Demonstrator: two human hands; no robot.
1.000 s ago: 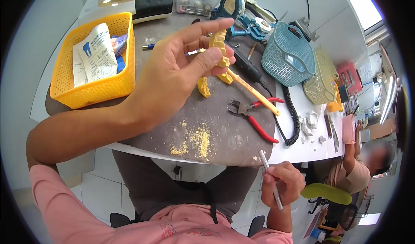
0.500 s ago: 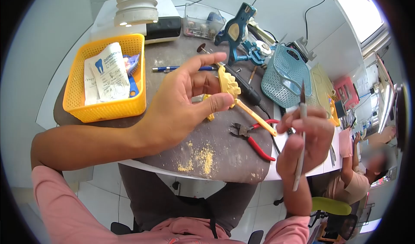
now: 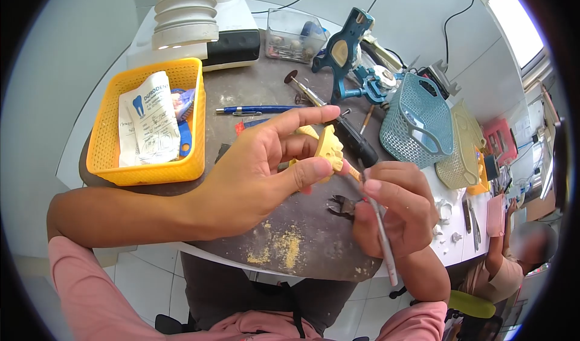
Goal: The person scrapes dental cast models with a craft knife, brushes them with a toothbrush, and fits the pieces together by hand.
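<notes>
In the head view, my left hand (image 3: pixel 266 172) is raised over the dark bench mat (image 3: pixel 241 90), its thumb and fingers closed around a yellow dental cast (image 3: pixel 329 149). The cast sits tilted at the fingertips, its tooth-shaped bumps turned toward my right hand (image 3: pixel 396 211). More yellow cast material (image 3: pixel 307 131) shows just behind it, partly covered by my left fingers.

My right hand grips a slim metal-handled instrument (image 3: pixel 385 244) between thumb and fingers. The handle slants down past my palm, and the upper end points up near the cast; I cannot tell its tip clearly. The steel jaws of the cutting pliers (image 3: pixel 343 207) lie on the mat just left of my right fingers, which hide most of the rest.

Below my left hand, yellow crumbs (image 3: pixel 290 247) are scattered on the mat. Left of that hand stands a yellow basket (image 3: pixel 145 175) holding printed paper slips (image 3: pixel 151 123). Beyond its fingers lie a blue pen-like tool (image 3: pixel 260 109) and a black rotary handpiece (image 3: pixel 357 140) tipped with a disc (image 3: pixel 291 76); farther off is a blue articulator (image 3: pixel 345 51). Beyond my right hand stands a blue-grey basket (image 3: pixel 417 126), with white plaster pieces (image 3: pixel 444 211) nearer.
</notes>
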